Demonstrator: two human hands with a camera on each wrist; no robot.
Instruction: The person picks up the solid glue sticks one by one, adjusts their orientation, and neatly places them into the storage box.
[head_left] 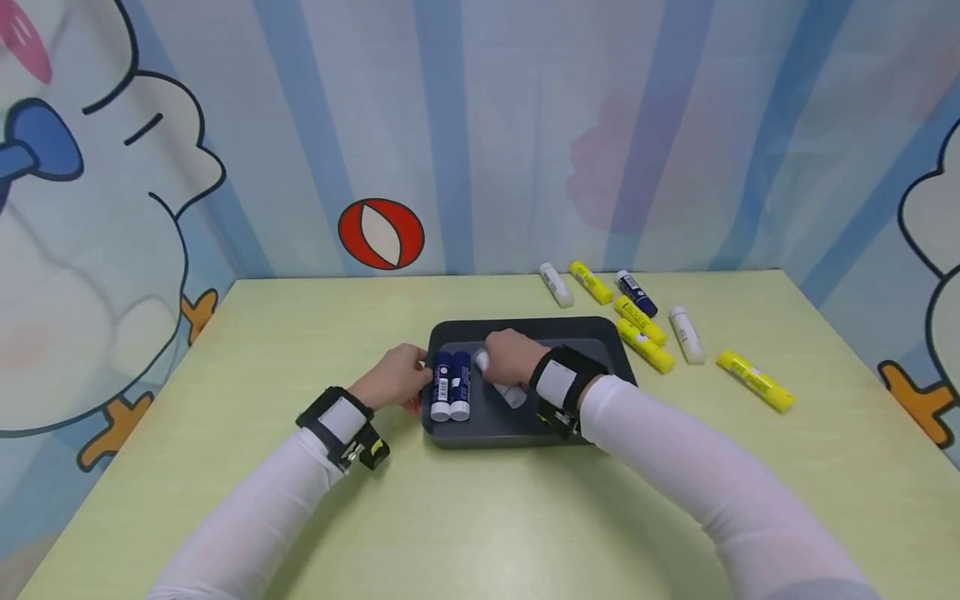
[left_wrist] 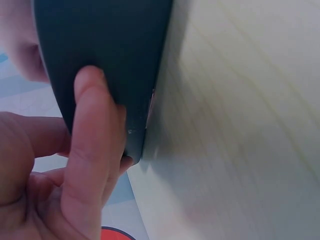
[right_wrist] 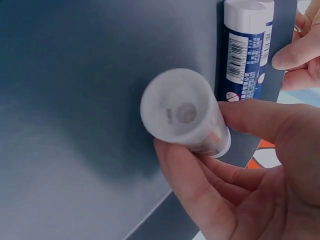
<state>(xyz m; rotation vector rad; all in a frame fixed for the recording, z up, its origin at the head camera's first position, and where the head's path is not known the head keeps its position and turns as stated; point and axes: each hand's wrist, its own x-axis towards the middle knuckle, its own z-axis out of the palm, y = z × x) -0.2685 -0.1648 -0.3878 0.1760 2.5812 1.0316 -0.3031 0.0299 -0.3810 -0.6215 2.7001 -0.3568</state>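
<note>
the right hand [head_left: 513,358] is pinching a white glue stick [head_left: 512,394] between thumb and bent fingers, over the floor of the dark tray [head_left: 517,440], just right of two blue sticks [head_left: 451,386]. in the head view its long axis is slanting from upper left to lower right; only the right wrist view is showing its hollow end facing the camera. the left hand [head_left: 393,375] is gripping the tray's left wall.
</note>
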